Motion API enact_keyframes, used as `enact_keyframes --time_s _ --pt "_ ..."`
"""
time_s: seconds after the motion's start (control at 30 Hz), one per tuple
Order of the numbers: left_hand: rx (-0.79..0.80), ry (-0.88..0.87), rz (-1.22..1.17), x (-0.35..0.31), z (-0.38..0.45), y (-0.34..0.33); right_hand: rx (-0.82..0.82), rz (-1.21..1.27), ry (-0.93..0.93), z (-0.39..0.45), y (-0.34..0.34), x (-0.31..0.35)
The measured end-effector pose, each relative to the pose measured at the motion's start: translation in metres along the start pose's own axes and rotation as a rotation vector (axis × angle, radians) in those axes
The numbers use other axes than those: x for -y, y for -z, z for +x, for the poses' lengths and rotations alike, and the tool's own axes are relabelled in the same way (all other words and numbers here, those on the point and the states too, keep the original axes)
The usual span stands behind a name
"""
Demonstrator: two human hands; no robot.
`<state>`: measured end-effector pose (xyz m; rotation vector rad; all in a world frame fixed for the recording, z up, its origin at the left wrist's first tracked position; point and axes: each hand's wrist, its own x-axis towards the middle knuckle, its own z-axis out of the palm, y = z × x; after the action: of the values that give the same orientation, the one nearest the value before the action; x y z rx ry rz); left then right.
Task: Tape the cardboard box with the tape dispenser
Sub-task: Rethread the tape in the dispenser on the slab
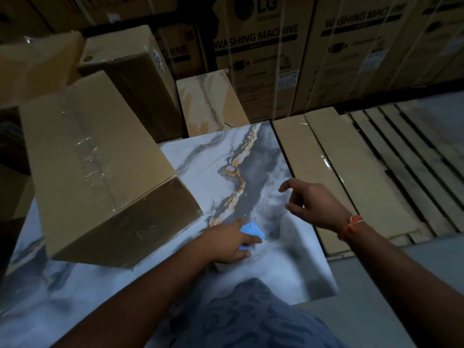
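A brown cardboard box (95, 167) lies on the marble-patterned floor at the left, with clear tape running along its top seam. My left hand (228, 243) rests low on the floor just right of the box, its fingers closed around a blue tape dispenser (252, 231) that is mostly hidden under the hand. My right hand (313, 204) hovers above the floor to the right, fingers spread and holding nothing. An orange thread band circles its wrist.
Flattened cardboard sheets (346, 177) lie in a row to the right. Several taped boxes (133, 71) stand behind the near box, and large washing machine cartons (263, 54) line the back. The marble floor (226, 159) shows between the box and the sheets.
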<state>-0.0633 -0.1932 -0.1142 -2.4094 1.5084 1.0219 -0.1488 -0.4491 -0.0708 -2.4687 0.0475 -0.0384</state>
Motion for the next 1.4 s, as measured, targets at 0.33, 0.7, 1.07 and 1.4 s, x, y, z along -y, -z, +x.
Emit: enact_keyframes --time_s 0.33,0.7,1.07,1.4 --pt "-0.313 0.356 -0.914 -0.003 0.015 -0.008 0.027 -0.155 0.077 0.001 -0.026 0.020" --pt "-0.461 -0.026 -0.926 0.023 0.029 0.025 -0.098 -0.616 0.129 0.003 -0.048 0.076" --pt "-0.612 -0.141 -0.970 0.036 0.022 0.008 -0.148 -0.655 -0.041 -0.014 -0.079 0.101" --pt "-0.569 -0.133 -1.087 0.040 0.020 -0.004 -0.455 0.613 -0.636 -0.036 -0.121 0.082"
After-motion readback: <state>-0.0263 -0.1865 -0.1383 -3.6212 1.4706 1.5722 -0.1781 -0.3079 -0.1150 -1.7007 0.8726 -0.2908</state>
